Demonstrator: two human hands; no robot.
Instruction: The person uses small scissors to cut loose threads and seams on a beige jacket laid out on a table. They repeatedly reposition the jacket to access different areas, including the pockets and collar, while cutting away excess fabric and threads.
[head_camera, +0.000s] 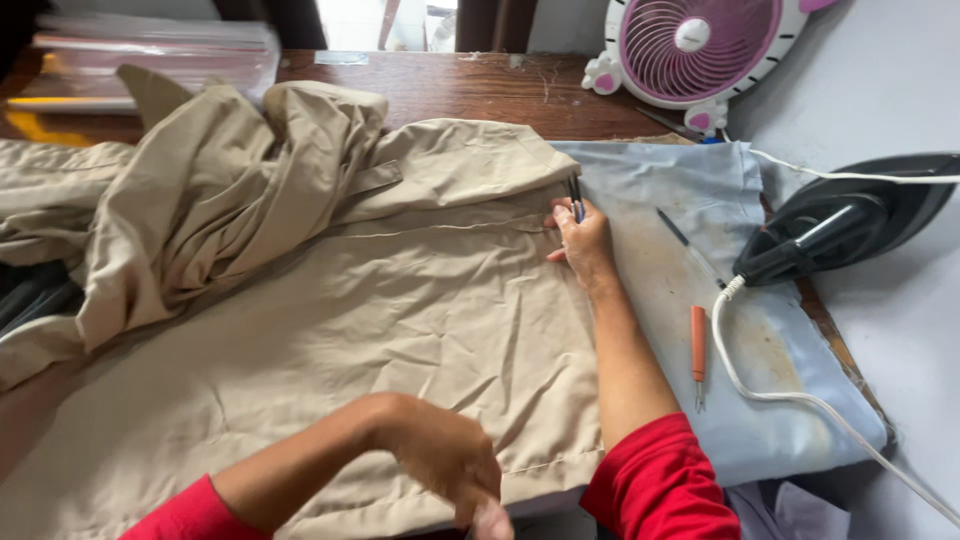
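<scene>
A large beige garment (330, 300) lies spread and wrinkled over a light blue padded ironing cloth (770, 370). My right hand (580, 240) rests on the garment's far right edge and pinches a thin dark pen-like tool (575, 195) there. My left hand (455, 465) is at the garment's near hem, fingers curled down over the fabric edge; what it grips is partly hidden. Both forearms come out of red sleeves.
A black electric iron (845, 225) with a white cord (790, 395) sits at the right. An orange seam ripper (698, 345) and a dark pencil (675, 228) lie on the blue cloth. A pink and white desk fan (695, 50) stands at the back. Clear plastic folders (150, 55) lie far left.
</scene>
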